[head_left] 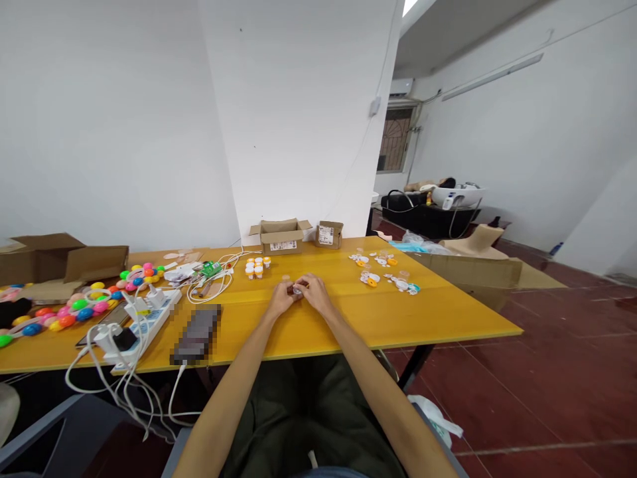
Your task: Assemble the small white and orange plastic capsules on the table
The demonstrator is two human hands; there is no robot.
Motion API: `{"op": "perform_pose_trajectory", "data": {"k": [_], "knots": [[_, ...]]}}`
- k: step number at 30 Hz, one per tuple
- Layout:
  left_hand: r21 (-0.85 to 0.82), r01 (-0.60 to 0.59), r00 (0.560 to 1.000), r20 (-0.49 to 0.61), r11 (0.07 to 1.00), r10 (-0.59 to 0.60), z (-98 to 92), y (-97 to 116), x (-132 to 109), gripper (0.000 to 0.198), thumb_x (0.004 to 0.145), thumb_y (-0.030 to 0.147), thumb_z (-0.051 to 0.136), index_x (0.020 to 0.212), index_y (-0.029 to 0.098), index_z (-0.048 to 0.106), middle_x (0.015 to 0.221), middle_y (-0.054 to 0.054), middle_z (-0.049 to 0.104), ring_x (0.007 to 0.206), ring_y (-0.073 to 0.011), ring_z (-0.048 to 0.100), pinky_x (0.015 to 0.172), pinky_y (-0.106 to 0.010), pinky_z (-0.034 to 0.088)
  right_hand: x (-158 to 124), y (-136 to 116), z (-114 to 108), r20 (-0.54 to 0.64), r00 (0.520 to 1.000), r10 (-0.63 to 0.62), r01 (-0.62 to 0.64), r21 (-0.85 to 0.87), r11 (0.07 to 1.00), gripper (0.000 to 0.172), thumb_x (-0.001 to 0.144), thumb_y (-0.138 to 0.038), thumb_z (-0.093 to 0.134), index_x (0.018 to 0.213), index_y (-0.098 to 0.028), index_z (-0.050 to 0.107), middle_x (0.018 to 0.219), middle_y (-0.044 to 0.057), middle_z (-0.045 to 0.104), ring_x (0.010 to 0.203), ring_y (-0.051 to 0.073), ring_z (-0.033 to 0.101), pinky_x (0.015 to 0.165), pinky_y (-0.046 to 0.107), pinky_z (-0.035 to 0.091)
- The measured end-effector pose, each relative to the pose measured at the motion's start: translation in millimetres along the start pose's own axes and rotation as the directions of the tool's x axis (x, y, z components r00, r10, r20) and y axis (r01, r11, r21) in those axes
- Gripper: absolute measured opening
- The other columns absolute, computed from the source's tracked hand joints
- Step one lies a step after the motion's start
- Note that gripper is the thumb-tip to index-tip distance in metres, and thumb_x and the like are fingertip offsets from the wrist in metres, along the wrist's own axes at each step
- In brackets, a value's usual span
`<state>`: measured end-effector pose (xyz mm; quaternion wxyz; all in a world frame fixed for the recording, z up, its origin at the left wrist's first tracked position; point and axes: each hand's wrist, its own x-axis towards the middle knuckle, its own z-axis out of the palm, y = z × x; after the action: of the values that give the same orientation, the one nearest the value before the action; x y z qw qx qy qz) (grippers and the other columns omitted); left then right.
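Small clear plastic piece (297, 289) is being pinched by fingers of left hand (279, 300) and right hand (314, 295) over yellow tabletop (358, 318).

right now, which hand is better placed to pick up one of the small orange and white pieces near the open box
Left, likely. The orange and white pieces lie ahead and left of the left hand; the right hand would have to cross over it. Both hands pinch a small part.
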<state>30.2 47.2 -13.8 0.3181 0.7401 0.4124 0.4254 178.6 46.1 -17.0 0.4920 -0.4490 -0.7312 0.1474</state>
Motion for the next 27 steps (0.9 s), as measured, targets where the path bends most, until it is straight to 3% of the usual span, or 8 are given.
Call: {"op": "perform_pose_trajectory", "data": {"k": [12, 19, 27], "knots": [[0.004, -0.025, 1.0, -0.012, 1.0, 0.025, -1.7, 3.7, -0.5, 0.015, 0.067, 0.023, 0.073, 0.06, 0.016, 0.062, 0.06, 0.004, 0.058, 0.061, -0.0123, 0.052, 0.063, -0.024, 0.043, 1.7, 2.4, 0.3, 0.02, 1.0, -0.013, 0.012, 0.019, 1.0, 0.013, 0.081, -0.015, 0.064, 0.076, -0.023, 0.073, 0.078, 0.003, 0.07, 0.079, 0.019, 0.064, 0.076, 0.029, 0.049], [-0.025, -0.01, 1.0, 0.009, 1.0, 0.01, -1.5, -0.8, 0.6, 0.017, 0.068, 0.027, 0.074, 0.061, 0.015, 0.063, 0.059, 0.004, 0.056, 0.061, -0.0118, 0.05, 0.062, -0.023, 0.041, 3.3, 3.1, 0.4, 0.043, 0.999, -0.009, 0.005, 0.097, 0.995, 0.019, 0.079, -0.014, 0.059, 0.074, -0.023, 0.074, 0.079, 0.002, 0.074, 0.08, 0.02, 0.067, 0.078, 0.03, 0.051], [-0.054, 0.0, 1.0, 0.013, 0.999, 0.0, -1.0, -2.0, 1.2, 0.015, 0.067, 0.028, 0.075, 0.065, 0.016, 0.066, 0.061, 0.003, 0.06, 0.062, -0.0127, 0.053, 0.063, -0.024, 0.044, 2.7, 0.6, 0.1, 0.031, 0.999, 0.019, -0.021, 0.064, 0.998, 0.014, 0.078, -0.015, 0.063, 0.075, -0.023, 0.074, 0.08, 0.002, 0.073, 0.079, 0.019, 0.067, 0.077, 0.03, 0.052]]}}
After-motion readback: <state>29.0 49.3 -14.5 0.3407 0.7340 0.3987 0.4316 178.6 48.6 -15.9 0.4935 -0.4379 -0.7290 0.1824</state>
